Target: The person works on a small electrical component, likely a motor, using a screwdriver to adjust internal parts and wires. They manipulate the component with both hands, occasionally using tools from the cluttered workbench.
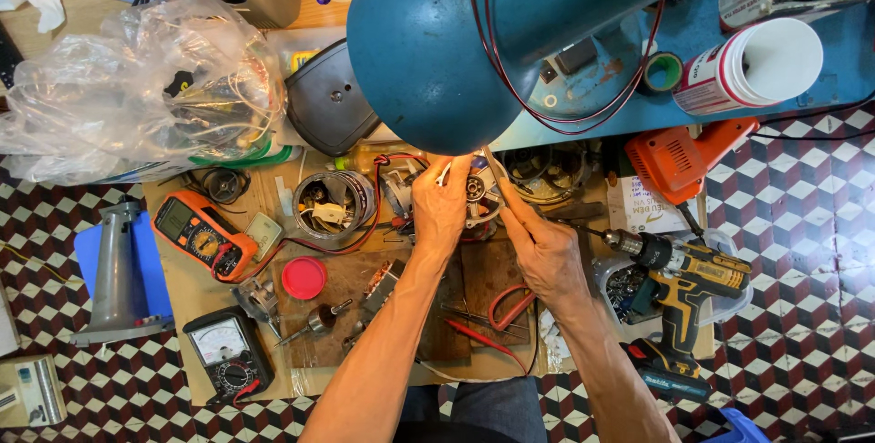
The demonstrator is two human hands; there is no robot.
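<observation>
together, left hand (440, 206) and right hand (544, 247), each grip clamped on round metal motor part (478, 193)

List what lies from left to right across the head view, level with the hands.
Grey metal stand → orange multimeter → red lid → left hand → right hand → yellow cordless drill.

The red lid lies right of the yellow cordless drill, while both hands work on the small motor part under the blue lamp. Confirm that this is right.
Not quite. The head view shows the red lid left of the yellow cordless drill, near the orange multimeter. The left hand and right hand do work on the small motor part under the blue lamp.
</observation>
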